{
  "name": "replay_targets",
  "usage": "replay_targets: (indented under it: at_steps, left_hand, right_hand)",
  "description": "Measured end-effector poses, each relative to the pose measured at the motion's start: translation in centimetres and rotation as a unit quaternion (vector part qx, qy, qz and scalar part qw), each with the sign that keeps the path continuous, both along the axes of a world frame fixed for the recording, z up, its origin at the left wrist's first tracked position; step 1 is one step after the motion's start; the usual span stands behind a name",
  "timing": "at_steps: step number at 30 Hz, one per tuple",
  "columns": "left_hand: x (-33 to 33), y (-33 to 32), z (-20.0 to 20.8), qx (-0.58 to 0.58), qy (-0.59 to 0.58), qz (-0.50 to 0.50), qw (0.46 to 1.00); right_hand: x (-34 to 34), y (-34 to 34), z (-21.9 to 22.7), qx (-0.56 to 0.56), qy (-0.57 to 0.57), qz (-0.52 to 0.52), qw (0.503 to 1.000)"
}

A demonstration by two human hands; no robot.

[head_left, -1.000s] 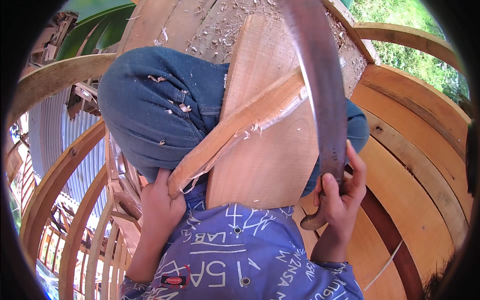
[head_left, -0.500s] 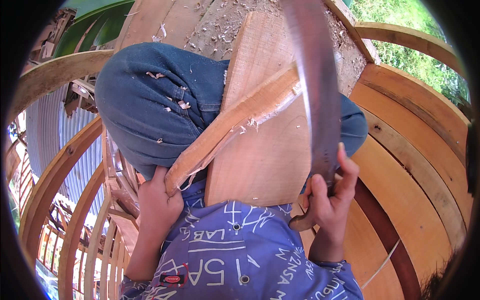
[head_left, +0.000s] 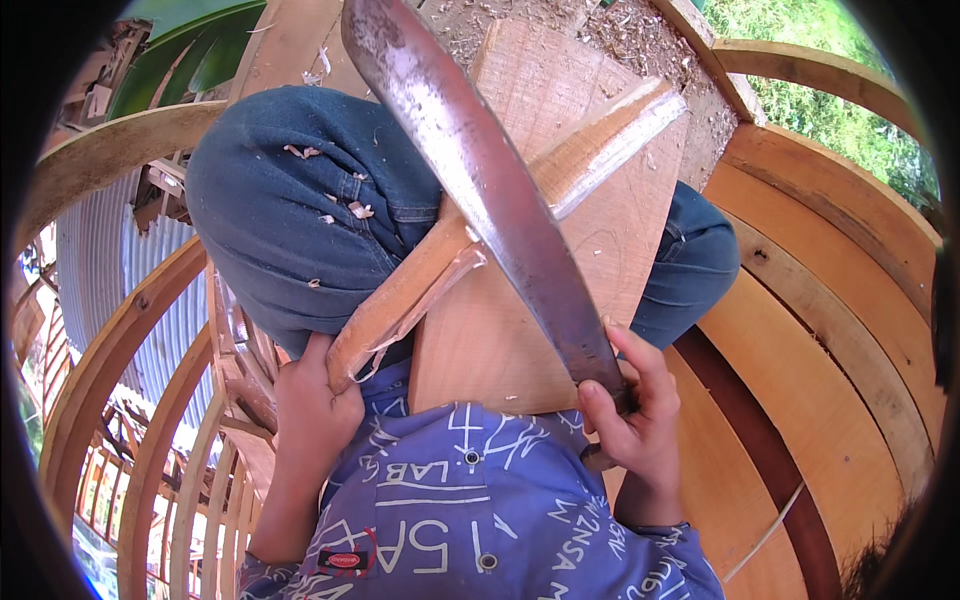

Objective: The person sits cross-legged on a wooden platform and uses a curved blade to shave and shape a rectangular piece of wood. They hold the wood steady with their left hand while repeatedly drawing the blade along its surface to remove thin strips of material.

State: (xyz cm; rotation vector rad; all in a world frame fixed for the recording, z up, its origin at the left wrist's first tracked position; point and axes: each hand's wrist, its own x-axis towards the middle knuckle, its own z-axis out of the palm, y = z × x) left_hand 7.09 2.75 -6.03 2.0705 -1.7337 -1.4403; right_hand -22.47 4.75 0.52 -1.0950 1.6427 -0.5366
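My right hand [head_left: 640, 405] is closed round the handle of a machete [head_left: 490, 200]. Its broad, rust-stained blade slants up to the left and lies across a wooden stick [head_left: 400, 290]. That stick has a pale, freshly cut face near its far end and a split sliver lifting along its side. With my left hand [head_left: 317, 395] I grip the stick's near end, beside my left knee. Under the stick a flat wooden board [head_left: 520, 350] runs from my belly out between my legs. Whether the blade's edge bites into the stick is hard to tell.
Wood shavings [head_left: 360, 210] lie on my trousers and on the dusty planks [head_left: 455, 35] beyond the board. Curved wooden ribs [head_left: 120, 330] rise at the left, with corrugated metal sheet [head_left: 100, 250] outside them. Long planks [head_left: 810, 370] curve along the right side.
The machete has swung leftward and down from upright to a slant across the stick, and a larger sliver stands off it. My right hand has shifted left; my left hand stays put.
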Motion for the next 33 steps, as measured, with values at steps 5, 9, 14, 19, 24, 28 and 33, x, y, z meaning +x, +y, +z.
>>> replay_targets:
  at_steps: [5,9,14,19,24,28,33]
  left_hand:
    - [0.0,0.1,0.0,0.013,0.013,0.024,1.0]
    - [0.2,0.0,-0.3,-0.008,0.003,0.0,1.0]
    - [0.2,-0.3,-0.1,0.002,0.01,0.019,1.0]
    - [-0.5,0.0,0.5,0.017,0.034,0.062,0.997]
    - [0.1,-0.6,0.3,0.015,0.031,0.038,0.999]
    - [0.8,-1.1,0.4,0.076,0.039,0.046,0.995]
    - [1.4,-2.9,1.0,0.213,0.082,0.093,0.969]
  right_hand:
    - [0.4,-2.7,-0.5,-0.063,0.001,-0.131,0.989]
    - [0.7,-1.6,-1.1,-0.092,0.033,-0.126,0.987]
    - [0.6,-2.2,-0.7,-0.058,-0.014,-0.164,0.985]
    - [1.3,-4.8,-0.5,-0.05,-0.054,-0.221,0.973]
    - [0.4,-7.9,-0.9,-0.089,-0.121,-0.219,0.964]
    - [-1.3,-9.6,-1.5,-0.094,-0.13,-0.208,0.965]
    - [-4.5,-12.6,-2.6,-0.106,-0.095,-0.171,0.975]
